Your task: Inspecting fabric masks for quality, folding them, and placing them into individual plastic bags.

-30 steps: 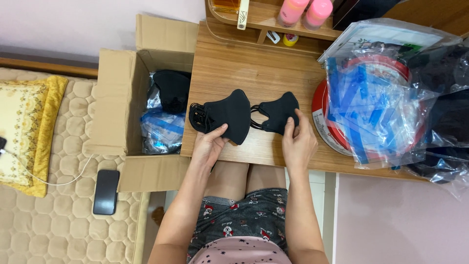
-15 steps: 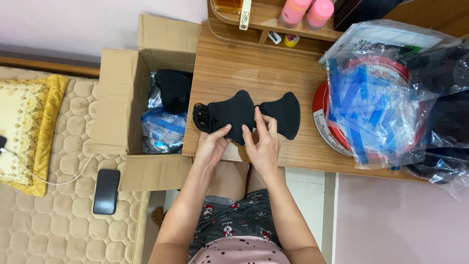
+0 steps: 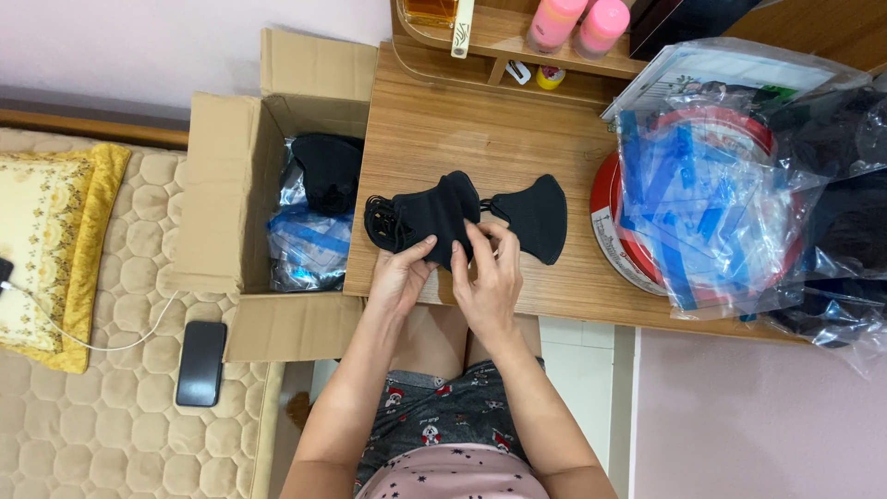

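On the wooden desk [image 3: 480,120], both hands — left hand [image 3: 399,277] and right hand [image 3: 487,282] — pinch a stack of black masks [image 3: 425,217]; another black mask [image 3: 536,217] lies just right. Left of the desk stands an open cardboard box [image 3: 226,185] — blue-and-clear plastic packets [image 3: 711,203] lie at the desk's right end.

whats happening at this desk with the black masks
A seated person works on a stack of black masks on the wooden desk. The left hand pins its near edge; the right hand fingers it beside a single mask. An open cardboard box of packets stands alongside.
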